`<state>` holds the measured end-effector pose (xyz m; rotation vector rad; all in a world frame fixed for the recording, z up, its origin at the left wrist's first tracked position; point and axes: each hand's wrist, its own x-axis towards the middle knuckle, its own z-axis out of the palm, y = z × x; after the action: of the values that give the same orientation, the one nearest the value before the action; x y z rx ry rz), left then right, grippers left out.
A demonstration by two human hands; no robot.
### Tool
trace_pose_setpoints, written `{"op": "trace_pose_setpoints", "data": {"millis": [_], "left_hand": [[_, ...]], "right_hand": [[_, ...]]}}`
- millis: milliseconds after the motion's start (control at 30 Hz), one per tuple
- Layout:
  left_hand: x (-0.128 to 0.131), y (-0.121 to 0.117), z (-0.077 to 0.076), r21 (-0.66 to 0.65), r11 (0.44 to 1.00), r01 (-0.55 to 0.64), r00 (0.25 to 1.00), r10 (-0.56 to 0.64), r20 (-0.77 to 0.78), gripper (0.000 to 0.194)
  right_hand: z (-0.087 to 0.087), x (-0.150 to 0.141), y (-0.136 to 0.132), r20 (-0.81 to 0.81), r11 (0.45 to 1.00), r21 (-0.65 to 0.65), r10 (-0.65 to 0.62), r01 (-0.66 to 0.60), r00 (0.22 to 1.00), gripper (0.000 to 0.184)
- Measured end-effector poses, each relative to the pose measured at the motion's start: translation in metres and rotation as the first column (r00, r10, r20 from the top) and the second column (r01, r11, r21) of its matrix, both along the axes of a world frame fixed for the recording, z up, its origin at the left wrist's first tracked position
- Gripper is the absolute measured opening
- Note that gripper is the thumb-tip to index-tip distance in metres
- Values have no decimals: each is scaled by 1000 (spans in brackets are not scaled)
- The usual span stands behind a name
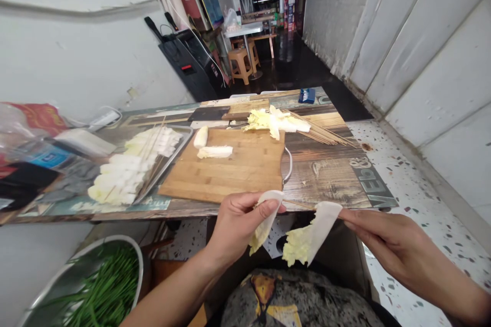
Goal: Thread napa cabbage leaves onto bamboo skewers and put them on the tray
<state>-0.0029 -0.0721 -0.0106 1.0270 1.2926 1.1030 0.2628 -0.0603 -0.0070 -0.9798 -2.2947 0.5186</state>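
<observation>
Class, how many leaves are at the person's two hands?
2: one leaf pinched in the left hand, another leaf on the skewer held by the right hand; overlap could hide more.

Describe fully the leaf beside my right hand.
The leaf hangs between your left hand and right hand, this side of the table. It has a smooth white rib slanting downward and a frilly yellow edge. A thin stick seems to pierce the rib's top; whether your right fingertips touch it is unclear.
</observation>
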Motion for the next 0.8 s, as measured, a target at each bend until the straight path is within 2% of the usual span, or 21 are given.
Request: {"op": "trace_pose_setpoints", "data": {"millis": [233, 500, 633, 733, 800], "left_hand": [[2, 4, -2, -30, 1000, -1, 1000, 2, 18, 24], [3, 7, 2, 9, 1000, 30, 1000, -30, -8, 22], [4, 7, 7, 121, 985, 119, 989, -108, -98, 12], [4, 7, 9, 224, 962, 157, 980, -123, -157, 6], [3, 7, 8, 216, 961, 173, 980, -145, -138, 7]], "right_hand": [[4, -4, -3, -1, 998, 13, -67, 67, 998, 32], [6, -12, 3, -47, 997, -53, -64, 61, 997, 36], [9, -18, 4, -85, 986, -165, -11, -3, 996, 36], [12, -23, 4, -95, 978, -207, 22, -42, 995, 37], [14, -25, 5, -97, 973, -219, 51, -71, 994, 38]]}}
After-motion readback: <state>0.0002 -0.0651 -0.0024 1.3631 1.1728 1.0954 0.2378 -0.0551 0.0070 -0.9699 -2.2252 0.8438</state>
